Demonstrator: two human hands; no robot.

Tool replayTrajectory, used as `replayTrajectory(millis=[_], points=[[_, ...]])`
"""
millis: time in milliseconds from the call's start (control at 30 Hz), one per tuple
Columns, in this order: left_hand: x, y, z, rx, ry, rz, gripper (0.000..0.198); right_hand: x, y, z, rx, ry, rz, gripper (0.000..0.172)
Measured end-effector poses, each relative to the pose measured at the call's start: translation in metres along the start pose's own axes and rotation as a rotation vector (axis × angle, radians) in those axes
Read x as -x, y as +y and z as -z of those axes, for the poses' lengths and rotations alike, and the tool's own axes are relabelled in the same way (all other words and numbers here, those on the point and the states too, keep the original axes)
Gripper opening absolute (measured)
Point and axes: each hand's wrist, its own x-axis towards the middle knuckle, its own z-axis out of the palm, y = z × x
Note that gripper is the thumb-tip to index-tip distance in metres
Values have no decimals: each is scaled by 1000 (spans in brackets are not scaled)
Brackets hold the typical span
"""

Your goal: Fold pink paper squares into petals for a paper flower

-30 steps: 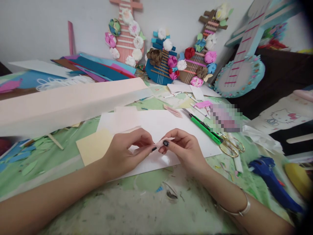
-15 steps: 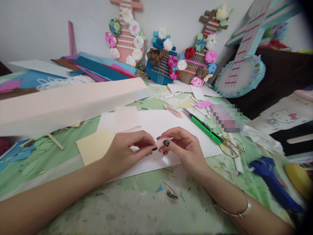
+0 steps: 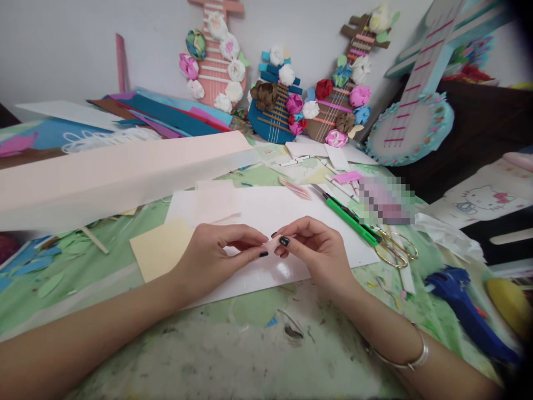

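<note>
Paper (image 3: pixel 275 243) sits pinched by left hand (image 3: pixel 212 256), right hand (image 3: pixel 321 253).

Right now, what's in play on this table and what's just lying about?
In hand: pink paper piece, pinched between left hand and right hand, above the white sheet.
Lying about: green cutter, scissors, blue glue gun, long pink sheet, yellow card, paper guitars by the wall.

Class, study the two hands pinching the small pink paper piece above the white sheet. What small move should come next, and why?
Probably tighten the fingertip grip and press the fold along the pink paper piece. Both the left hand and the right hand pinch it, close together, above the white sheet; the scissors lie untouched to the right.
</note>
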Motion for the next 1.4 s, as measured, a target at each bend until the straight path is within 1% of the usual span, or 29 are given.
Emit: replayTrajectory(millis=[133,233,433,567,967,1233,1400], points=[[-1,1,0,-5,-13,6,10,0,0,1,4,33,-13,5],[-1,3,-1,-1,-19,39,10,0,1,1,8,48,-15,6],[-2,5,-2,6,-56,120,10,1,-1,-3,19,29,5,7],[-3,3,-2,11,-78,122,10,3,-2,-5,6,1,12,9],[-1,1,-2,-32,-30,62,8,1,1,-3,-32,-27,-1,13],[-1,2,-2,-33,-52,58,9,3,2,-2,116,18,27,15],[-2,3,-3,-33,-66,73,11,3,5,-1,241,46,136,16]])
